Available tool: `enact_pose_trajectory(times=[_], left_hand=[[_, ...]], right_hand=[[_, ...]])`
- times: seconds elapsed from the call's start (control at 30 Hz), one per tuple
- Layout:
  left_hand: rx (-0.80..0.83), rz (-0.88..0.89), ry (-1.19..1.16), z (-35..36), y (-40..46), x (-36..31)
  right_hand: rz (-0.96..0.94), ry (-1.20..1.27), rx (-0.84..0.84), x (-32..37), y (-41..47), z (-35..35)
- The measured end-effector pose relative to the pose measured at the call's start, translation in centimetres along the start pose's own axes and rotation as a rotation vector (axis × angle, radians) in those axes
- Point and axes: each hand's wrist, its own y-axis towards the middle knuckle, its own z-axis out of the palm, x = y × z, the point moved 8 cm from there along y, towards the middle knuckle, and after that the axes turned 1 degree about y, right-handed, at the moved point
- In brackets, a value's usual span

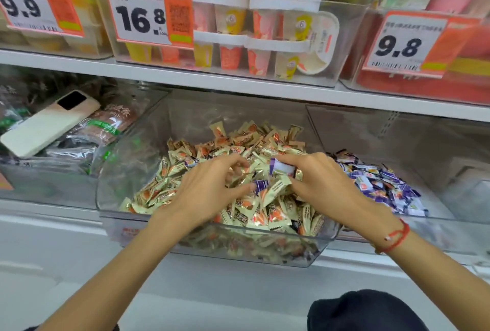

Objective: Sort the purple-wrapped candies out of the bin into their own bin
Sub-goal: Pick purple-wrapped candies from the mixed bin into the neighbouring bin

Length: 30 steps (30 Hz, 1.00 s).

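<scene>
Both hands work over the clear middle bin [111, 206] of cream-wrapped candies [275, 211]. Left hand [204, 195]: fingers curled into the pile, grip on anything cannot be told. Right hand [318, 179]: grip pinching a purple-wrapped candy [281, 168]; another purple candy [261, 185] lies between the hands. Right-side bin [437, 214] holds the purple candies [381, 182]. A phone [47, 124] lies on packets, left bin. Price tags [148, 12] above.

Two hands, the left hand [209, 190] and the right hand [315, 182]; three clear bins on the lower shelf, the middle bin [212, 246] under both hands, one bin [437, 214] right of the right hand, one bin [47, 185] left of the left hand; cream candies [265, 211] too many to count; purple candies [384, 185] likewise; one phone [45, 126] up left of the left hand; three price tags above the hands, reading 9.9 [23, 7], 16.8 [140, 18] and 9.8 [400, 47]; one red wrist string [397, 238].
</scene>
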Motion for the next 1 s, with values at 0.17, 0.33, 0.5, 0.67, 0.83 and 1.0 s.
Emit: enact_pose_trajectory(times=[0.17,0.33,0.5,0.67,0.83,1.0], left_hand=[[0.110,0.112,0.062,1.7,2.0,-2.9],[0.090,0.164,0.233,2.5,2.5,-4.2],[0.093,0.116,0.407,2.2,2.9,-4.0],[0.179,0.033,0.477,1.6,3.0,-1.7],[0.130,0.079,0.312,1.1,2.7,-2.3],[-0.113,0.208,-0.085,-0.8,3.1,-10.8]], right_hand=[[-0.124,-0.265,-0.160,-0.9,-1.6,-1.0],[-0.122,-0.200,-0.109,-2.7,-4.3,-1.3],[-0.066,0.112,-0.146,-4.4,-4.4,-2.3],[0.289,0.086,-0.381,-12.9,-5.6,-3.4],[0.383,-0.038,0.125,-17.7,-5.5,1.8],[0.386,0.052,-0.002,-17.7,-6.0,1.4]])
